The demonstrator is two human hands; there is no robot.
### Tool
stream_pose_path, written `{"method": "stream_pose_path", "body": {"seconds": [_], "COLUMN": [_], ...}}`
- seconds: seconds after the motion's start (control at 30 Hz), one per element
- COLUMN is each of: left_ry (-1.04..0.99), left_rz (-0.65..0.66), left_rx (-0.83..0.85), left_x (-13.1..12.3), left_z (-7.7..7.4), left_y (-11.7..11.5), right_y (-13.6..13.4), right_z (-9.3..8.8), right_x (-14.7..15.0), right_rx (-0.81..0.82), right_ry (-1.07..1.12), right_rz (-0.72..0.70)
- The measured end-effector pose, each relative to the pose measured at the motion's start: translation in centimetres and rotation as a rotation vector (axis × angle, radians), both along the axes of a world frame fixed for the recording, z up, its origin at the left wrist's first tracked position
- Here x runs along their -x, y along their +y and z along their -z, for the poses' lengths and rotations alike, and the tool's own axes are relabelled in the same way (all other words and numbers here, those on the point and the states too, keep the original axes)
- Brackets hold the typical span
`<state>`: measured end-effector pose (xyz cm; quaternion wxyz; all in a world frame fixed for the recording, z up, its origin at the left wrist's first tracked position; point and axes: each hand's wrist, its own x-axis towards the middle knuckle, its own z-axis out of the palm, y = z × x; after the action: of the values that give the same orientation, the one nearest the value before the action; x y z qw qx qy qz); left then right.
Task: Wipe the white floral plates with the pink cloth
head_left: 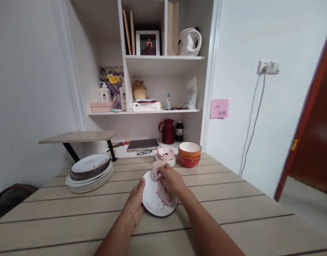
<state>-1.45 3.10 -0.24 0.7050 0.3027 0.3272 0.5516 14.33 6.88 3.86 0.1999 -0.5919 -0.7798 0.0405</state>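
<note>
A white plate (150, 192) with a dark rim and a leaf pattern near its lower edge is tilted toward me above the table. My left hand (136, 203) grips it by the left edge, thumb on the rim and the other fingers hidden beneath. Bunched in my right hand (172, 180) is a pale pink cloth (163, 193), pressed against the plate's upper right face and draping down across it. Both hands are closed.
Stacked plates (91, 177) stand at the left by a small raised wooden shelf (78, 137). Behind my hands are small dishes (165, 153) and stacked orange and red bowls (189, 154). Farther back sit glasses (144, 152), a laptop (143, 143) and a red jug (168, 131).
</note>
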Motion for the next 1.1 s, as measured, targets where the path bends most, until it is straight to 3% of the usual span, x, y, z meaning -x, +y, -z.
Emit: {"method": "stream_pose_path", "body": {"seconds": [0.1, 0.23, 0.33, 0.4, 0.6, 0.8, 0.93, 1.1], "left_ry": [-0.006, -0.046, -0.103, -0.138, -0.167, -0.124, -0.126, -0.158], "left_rz": [-0.120, -0.187, -0.108, -0.019, 0.004, -0.054, -0.123, -0.095], "left_rx": [0.036, 0.076, 0.050, 0.024, -0.012, 0.046, 0.092, 0.101], "left_x": [-0.2, -0.1, 0.2, 0.4, 0.3, 0.0, 0.0, 0.5], "left_z": [-0.1, 0.1, 0.3, 0.4, 0.5, 0.3, 0.1, 0.1], "left_y": [0.0, 0.1, 0.3, 0.5, 1.0, 0.6, 0.3, 0.2], "right_y": [-0.1, -0.9, -1.5, -1.7, -0.2, 1.0, 0.4, -0.9], "right_z": [-0.1, -0.2, 0.0, 0.3, 1.1, 0.8, 0.8, 1.2], "right_x": [-1.2, -1.4, -0.3, 1.0, 3.3, 0.7, -0.6, 0.4], "right_rx": [0.069, 0.169, 0.225, 0.173, -0.016, 0.012, 0.086, 0.114], "right_ry": [-0.133, -0.224, -0.235, -0.139, 0.117, -0.010, -0.120, -0.135], "right_rz": [0.033, -0.094, -0.317, -0.408, -0.233, 0.027, -0.020, -0.278]}}
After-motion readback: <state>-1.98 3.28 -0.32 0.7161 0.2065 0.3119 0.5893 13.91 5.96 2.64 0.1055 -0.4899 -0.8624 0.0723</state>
